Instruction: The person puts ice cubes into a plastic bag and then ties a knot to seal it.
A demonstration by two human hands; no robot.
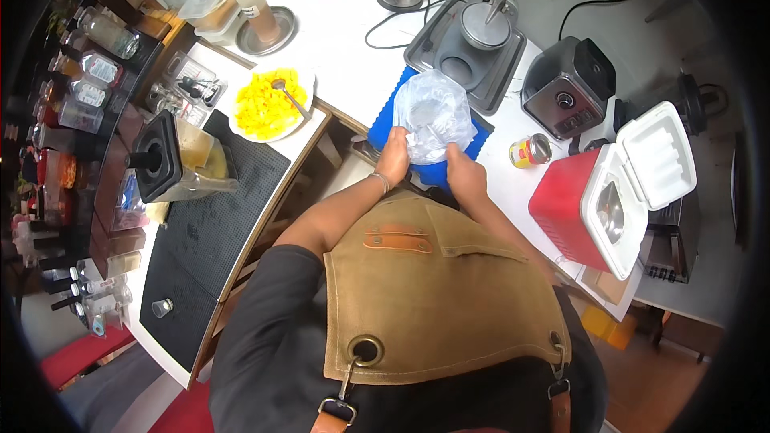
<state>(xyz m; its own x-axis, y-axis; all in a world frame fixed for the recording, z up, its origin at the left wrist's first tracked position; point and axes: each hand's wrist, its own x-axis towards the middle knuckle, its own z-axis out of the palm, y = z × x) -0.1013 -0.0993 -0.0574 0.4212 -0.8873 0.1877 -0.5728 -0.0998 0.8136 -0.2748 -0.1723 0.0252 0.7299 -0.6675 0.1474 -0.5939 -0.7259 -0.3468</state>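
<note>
A clear plastic bag (434, 117), puffed out and crinkled, is held over a blue cloth (385, 117) at the counter's edge. My left hand (394, 156) grips the bag's near left side, and my right hand (466, 175) grips its near right side. Whether anything is inside the bag, I cannot tell. To the left, a white plate (308, 89) holds yellow fruit pieces (261, 111) and a metal spoon (292, 98). An opened-looking small can (530, 151) stands right of my right hand.
Behind the bag, a metal tray (511, 75) carries a lidded metal container (486, 24). At right are a countertop appliance (565, 93) and a red cooler (565, 204) with its white lid raised. At left, a blender jar (195, 159) lies on a black mat (240, 192). A squeeze bottle (258, 15) stands farther back.
</note>
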